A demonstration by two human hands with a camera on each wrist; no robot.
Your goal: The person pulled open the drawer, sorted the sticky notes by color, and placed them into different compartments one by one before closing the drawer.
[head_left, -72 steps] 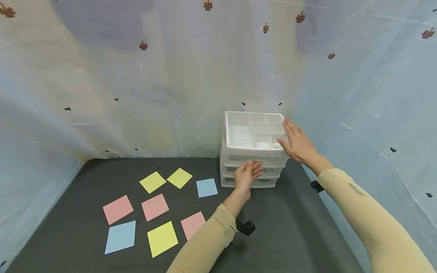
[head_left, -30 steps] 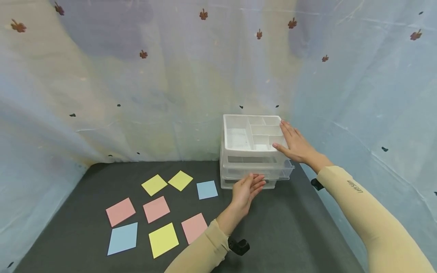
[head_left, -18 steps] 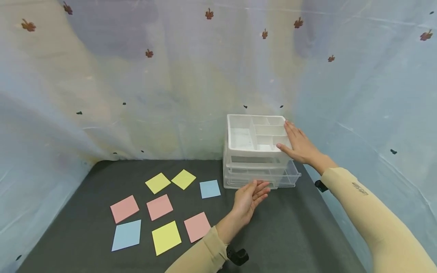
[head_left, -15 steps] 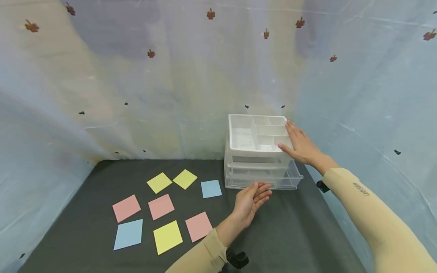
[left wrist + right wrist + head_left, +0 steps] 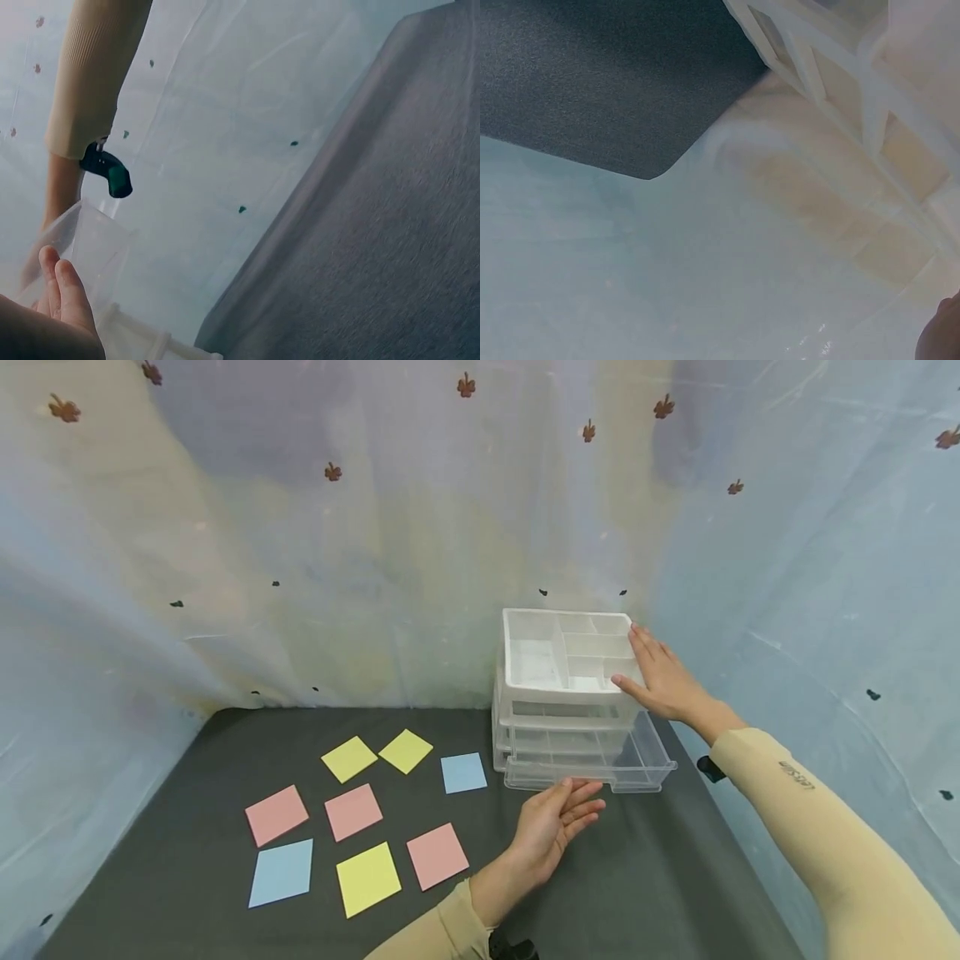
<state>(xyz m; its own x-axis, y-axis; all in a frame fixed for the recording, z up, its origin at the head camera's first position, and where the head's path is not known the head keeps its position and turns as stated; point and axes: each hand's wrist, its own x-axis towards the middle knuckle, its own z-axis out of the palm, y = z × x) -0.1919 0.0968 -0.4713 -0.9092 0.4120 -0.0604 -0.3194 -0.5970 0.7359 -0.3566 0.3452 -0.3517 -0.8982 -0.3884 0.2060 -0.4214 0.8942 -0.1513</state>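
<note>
A white plastic drawer organizer (image 5: 566, 697) stands at the table's back right, its top divided into small compartments. One clear drawer (image 5: 637, 752) juts out from its lower part. My left hand (image 5: 543, 831) is at the drawer's front edge, fingertips hooked at the middle of it; the outer fingers stretch out loosely. In the left wrist view, those fingers (image 5: 71, 296) show against the clear plastic. Straight fingers of my right hand (image 5: 663, 681) rest along the organizer's top right edge. The right wrist view shows the organizer's side frame (image 5: 840, 97).
Square paper notes lie on the dark table left of the organizer: several yellow (image 5: 369, 880) and pink (image 5: 437, 857), and two blue (image 5: 281, 873). A patterned curtain (image 5: 420, 543) hangs behind and along both sides. The table's right edge (image 5: 723, 827) runs close by the organizer.
The clear drawer has slid forward out of the organizer, my left hand moving toward me with it. My right hand has stayed on the organizer's top right edge.
</note>
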